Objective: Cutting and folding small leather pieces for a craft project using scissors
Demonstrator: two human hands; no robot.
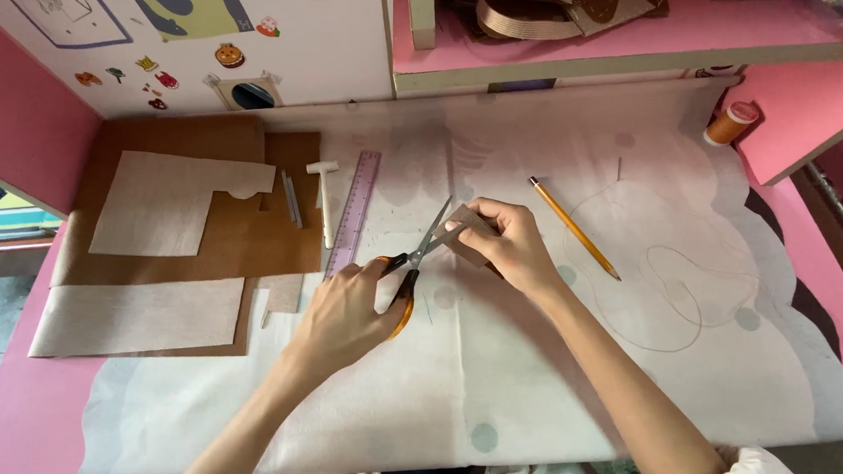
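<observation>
Orange-handled scissors (pixel 411 270) were gripped in the left hand (pixel 347 310), fingers curled through the loops, blades parted just right of the purple ruler (pixel 353 212). A small tan piece (pixel 469 231), also right of the ruler, was pinched between the closed fingertips of the right hand (pixel 506 245), touching the blades.

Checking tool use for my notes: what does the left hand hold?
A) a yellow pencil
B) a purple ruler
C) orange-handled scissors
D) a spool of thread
C: the left hand grips the orange-handled scissors, their blades at the small tan piece in the right hand.
</observation>
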